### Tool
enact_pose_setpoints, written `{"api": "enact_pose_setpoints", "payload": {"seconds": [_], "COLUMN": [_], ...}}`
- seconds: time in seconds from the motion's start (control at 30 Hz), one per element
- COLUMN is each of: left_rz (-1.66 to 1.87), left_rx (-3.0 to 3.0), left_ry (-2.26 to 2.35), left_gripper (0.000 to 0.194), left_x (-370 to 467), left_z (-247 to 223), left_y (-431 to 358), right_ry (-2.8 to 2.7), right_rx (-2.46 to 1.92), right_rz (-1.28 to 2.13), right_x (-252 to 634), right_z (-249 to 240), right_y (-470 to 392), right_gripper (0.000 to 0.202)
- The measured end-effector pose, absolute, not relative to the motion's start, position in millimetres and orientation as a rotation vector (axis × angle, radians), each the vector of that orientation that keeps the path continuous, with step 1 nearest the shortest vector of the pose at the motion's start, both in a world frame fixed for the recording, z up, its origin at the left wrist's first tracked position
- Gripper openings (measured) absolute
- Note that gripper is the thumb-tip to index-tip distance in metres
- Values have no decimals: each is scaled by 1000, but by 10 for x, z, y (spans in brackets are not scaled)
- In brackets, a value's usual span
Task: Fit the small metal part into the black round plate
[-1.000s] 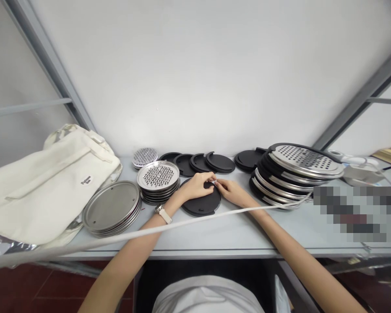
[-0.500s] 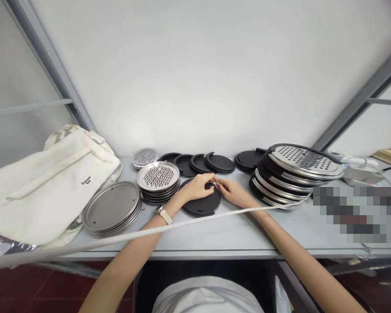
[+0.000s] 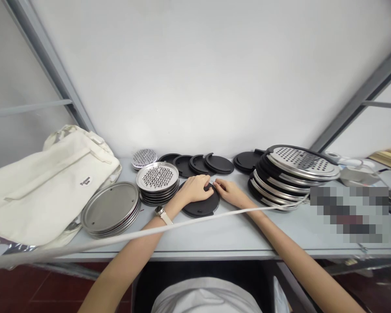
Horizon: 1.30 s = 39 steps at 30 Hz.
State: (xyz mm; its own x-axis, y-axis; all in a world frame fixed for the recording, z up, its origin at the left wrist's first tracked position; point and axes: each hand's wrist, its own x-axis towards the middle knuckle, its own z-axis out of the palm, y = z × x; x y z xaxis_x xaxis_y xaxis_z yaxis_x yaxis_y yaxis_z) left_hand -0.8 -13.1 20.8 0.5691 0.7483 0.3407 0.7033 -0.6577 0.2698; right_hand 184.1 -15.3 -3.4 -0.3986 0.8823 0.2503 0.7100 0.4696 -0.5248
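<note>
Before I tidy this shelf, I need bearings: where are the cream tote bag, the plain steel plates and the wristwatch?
cream tote bag (image 3: 48, 187): head view, middle of its front panel.
plain steel plates (image 3: 111, 206): head view, top plate's flat centre.
wristwatch (image 3: 163, 213): head view, its strap.

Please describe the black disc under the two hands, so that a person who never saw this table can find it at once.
On the grey table, find the stack of holed metal discs left of centre. The black disc lies flat just right of it, under the left hand and right hand. Unlike the black discs behind, it lies alone, nearest the front.
</note>
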Motion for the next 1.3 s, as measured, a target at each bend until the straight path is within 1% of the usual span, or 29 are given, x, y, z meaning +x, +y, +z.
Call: {"api": "enact_pose_setpoints", "payload": {"seconds": [0.13,0.37,0.43,0.5,0.63,0.73,0.97,1.13,1.3], "left_rz": [584,556,587,692,919,913,855,879,884], "left_rx": [2726,2725,2692,2658,2624,2600,2571,2563,2478], "left_ry": [1246,1193,1187,1152,957,859,909,852,820], "left_gripper": [11,12,10,9,22,26,30,30,29], "left_x": [-4,-23,-24,-20,-8,-8,-10,-5,-4], "left_z": [246,235,220,207,193,182,171,169,193], "left_y": [-138,-119,-113,-108,-90,-73,-48,-47,-63], "right_ry": [-2249,-2310,-2331,-2343,-2337,-2332,-2319,-2321,-2317], "right_rx": [-1311,-1291,-1289,-1294,-1284,-1275,-1271,-1287,-1291], "right_rz": [468,523,512,497,516,549,619,661,678], "right_x": [1845,1874,1884,1891,1895,1893,1903,1903,1905], "right_z": [-46,-11,0,6,11,22,46,55,64], "right_y": [-124,-112,-114,-117,-129,-141,-143,-137,-141], "right_gripper": [34,35,36,36,37,38,42,46,45]}}
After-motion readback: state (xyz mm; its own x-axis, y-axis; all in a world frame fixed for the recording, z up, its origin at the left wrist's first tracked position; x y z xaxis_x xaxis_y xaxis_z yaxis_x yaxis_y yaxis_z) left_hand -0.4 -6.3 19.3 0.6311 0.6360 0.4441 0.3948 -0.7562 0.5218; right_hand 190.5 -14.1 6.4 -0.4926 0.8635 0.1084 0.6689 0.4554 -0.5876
